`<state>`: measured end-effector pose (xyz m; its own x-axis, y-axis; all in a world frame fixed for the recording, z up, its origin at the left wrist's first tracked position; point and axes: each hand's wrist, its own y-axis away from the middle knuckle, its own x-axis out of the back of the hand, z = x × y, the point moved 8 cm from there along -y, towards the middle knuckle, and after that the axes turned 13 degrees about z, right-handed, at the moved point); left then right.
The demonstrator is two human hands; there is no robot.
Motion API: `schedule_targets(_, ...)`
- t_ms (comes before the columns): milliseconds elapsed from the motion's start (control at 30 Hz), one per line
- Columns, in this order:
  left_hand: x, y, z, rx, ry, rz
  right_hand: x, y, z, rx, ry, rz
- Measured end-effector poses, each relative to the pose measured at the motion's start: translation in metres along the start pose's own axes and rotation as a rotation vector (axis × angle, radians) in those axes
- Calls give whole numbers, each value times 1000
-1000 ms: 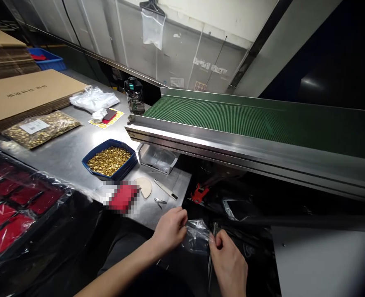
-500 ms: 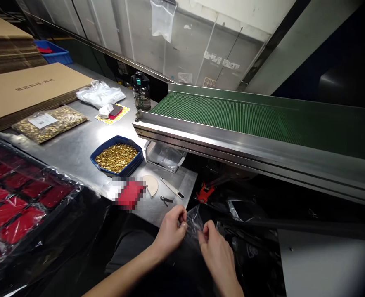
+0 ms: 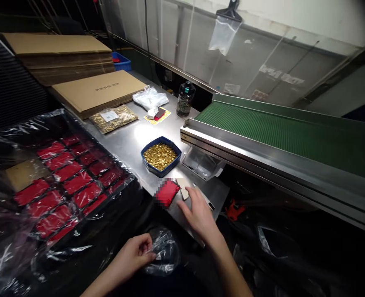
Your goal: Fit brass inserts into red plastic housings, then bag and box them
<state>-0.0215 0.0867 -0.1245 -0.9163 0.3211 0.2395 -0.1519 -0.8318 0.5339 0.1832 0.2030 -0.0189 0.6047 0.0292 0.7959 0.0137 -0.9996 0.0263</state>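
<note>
My left hand (image 3: 138, 251) pinches the edge of a clear plastic bag (image 3: 166, 252) in front of my lap. Over the near corner of the metal table, my right hand (image 3: 201, 213) reaches out with fingers apart, and nothing shows in its grip. Its fingertips are by a beige disc (image 3: 184, 190) and a flat red piece (image 3: 167, 192), which is partly pixelated. Partly behind that hand lies a slim white tool (image 3: 207, 199). Just beyond stands a blue bin (image 3: 174, 165) filled with small gold-coloured metal pieces (image 3: 160, 155).
At left, a box lined with black plastic (image 3: 125, 194) holds rows of red pieces (image 3: 77, 181). A green conveyor belt (image 3: 247, 123) runs along the right, above a clear tray (image 3: 202, 165). Cardboard stacks (image 3: 98, 88), a bag of gold pieces (image 3: 120, 117) and a bottle (image 3: 185, 101) stand farther back.
My right hand has let go of the plastic bag and moved forward to the red piece and beige disc. My left hand, still with the bag, is lower and farther left. The view has turned left.
</note>
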Motion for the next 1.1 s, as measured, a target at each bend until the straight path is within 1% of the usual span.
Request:
schedule_targets(33,1,6,-6,20,15,1,-16,-16,-9,10,24,13)
schedule_targets(100,-4,15,-15,56,57,-6,-44,-39,-24,29,65,8)
schedule_targets(167,-11,19,-23,100,107,-3,-62,-50,-31,31,101,-5)
schedule_targets(200,-15,19,-27,123,132,8,-66,-51,-32,27,114,-9)
schedule_targets(267,-18,15,-34,164,178,49,-68,-48,-32,13,124,-13)
schedule_targets(400,-17,-1,-45,227,237,133,-55,-33,-28,-23,71,12)
schedule_targets(500,-19,-15,-47,277,264,135,-39,-12,-24,-52,-13,45)
schedule_targets(567,-23,-22,-46,298,280,111,-31,12,-17,-76,-72,73)
schedule_targets(633,-26,-28,-44,304,284,82,-31,43,-6,-115,-188,99)
schedule_targets(700,-28,-32,-43,297,264,58,-43,76,8,-149,-311,79)
schedule_targets(767,-23,-35,-43,272,210,62,-64,105,20,-150,-342,14)
schedule_targets(800,-18,-36,-42,247,170,84,-74,117,25,-139,-324,-21)
schedule_targets(867,-1,-40,-35,159,71,167,-89,132,31,-108,-294,-70)
schedule_targets(967,21,-43,-8,-26,-73,279,-97,137,32,-62,-261,-113)
schedule_targets(1033,26,-41,16,-136,-137,288,-96,134,30,-44,-219,-126)
schedule_targets(1100,23,-36,40,-242,-183,259,-93,131,27,-40,-165,-122)
